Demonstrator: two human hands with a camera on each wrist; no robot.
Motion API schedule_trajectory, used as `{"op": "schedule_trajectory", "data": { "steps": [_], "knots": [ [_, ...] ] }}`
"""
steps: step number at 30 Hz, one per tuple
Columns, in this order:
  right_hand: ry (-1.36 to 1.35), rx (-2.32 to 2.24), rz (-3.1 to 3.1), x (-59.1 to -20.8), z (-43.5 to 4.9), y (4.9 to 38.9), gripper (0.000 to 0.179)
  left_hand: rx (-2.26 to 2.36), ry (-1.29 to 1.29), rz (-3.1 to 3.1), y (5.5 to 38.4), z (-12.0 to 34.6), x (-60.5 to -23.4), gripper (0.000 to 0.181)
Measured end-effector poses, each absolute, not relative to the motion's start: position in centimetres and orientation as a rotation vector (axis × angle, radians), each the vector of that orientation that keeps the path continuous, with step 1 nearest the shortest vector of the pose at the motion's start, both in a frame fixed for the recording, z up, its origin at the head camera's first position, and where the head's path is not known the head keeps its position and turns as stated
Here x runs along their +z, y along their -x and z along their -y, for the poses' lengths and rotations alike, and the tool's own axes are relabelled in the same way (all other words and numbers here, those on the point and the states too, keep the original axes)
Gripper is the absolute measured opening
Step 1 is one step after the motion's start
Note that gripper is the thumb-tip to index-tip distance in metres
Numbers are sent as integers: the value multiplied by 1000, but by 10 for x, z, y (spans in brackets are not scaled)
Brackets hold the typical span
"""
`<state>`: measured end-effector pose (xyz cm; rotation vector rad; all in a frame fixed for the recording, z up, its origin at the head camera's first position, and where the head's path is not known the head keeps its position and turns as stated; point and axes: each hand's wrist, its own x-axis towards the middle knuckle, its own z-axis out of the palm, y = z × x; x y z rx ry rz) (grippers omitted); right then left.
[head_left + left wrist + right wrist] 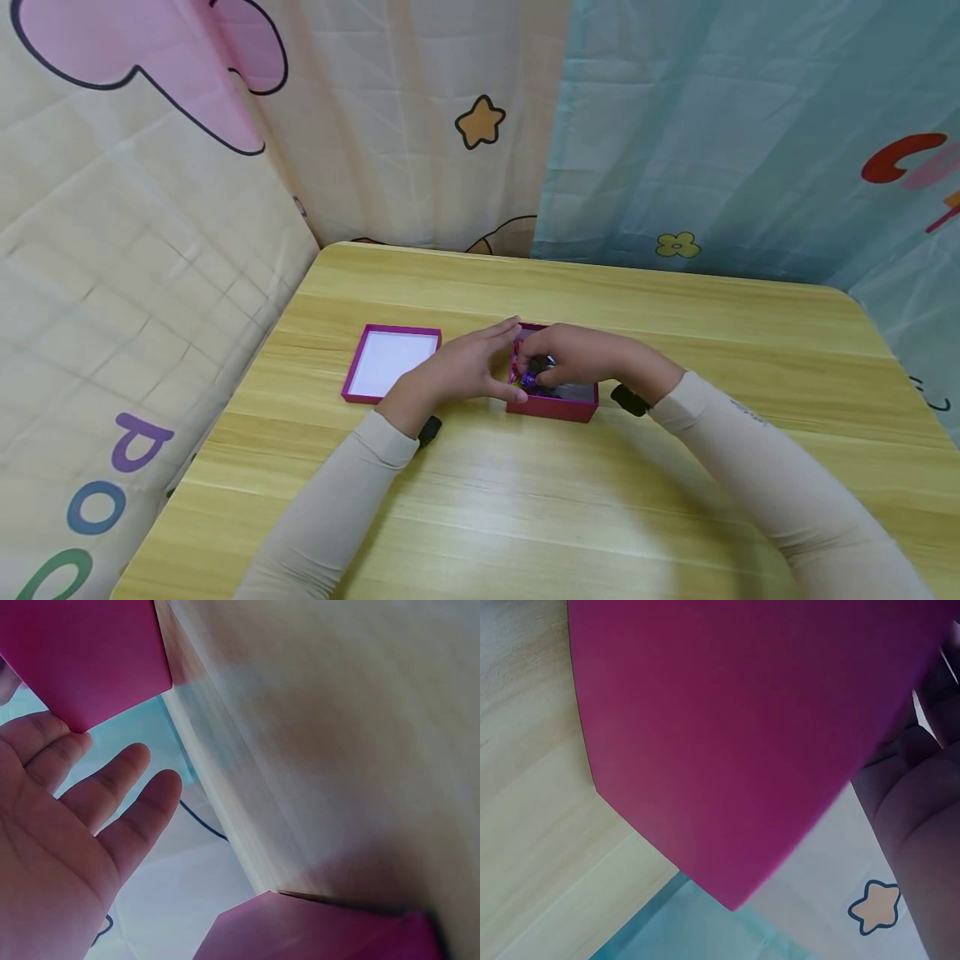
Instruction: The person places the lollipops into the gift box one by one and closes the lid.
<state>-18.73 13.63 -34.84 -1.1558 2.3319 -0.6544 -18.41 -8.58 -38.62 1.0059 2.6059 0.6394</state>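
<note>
A magenta open box [553, 407] stands on the table, with small shiny pieces in red, purple and dark wrapping at its left end. My right hand [581, 354] reaches down into it from the right, thumb and fingers curled round a purple shiny-wrapped piece [529, 381]. At the box's left end is my left hand [472, 362], its fingers and thumb spread along the rim and holding nothing. In the left wrist view its fingertips [75, 742] are right at the box's edge. The right wrist view has the box wall [727, 735] covering the right fingertips.
A shallow magenta lid [392, 363] with a white inside lies open side up to the left, close to the left wrist. The wooden table [480, 500] ends at the back against hanging printed curtains [420, 125]. Both wrists wear small black devices [630, 400].
</note>
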Motion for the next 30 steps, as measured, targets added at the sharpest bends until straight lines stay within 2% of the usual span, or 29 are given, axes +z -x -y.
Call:
{"op": "schedule_trajectory", "data": {
  "steps": [22, 30],
  "knots": [
    [1196, -633, -2323, -358, -134, 191, 9, 627, -1013, -2612, 184, 86, -386, 111],
    [1161, -724, -2348, -353, -138, 186, 13, 610, -998, -2613, 183, 87, -385, 111]
  ]
}}
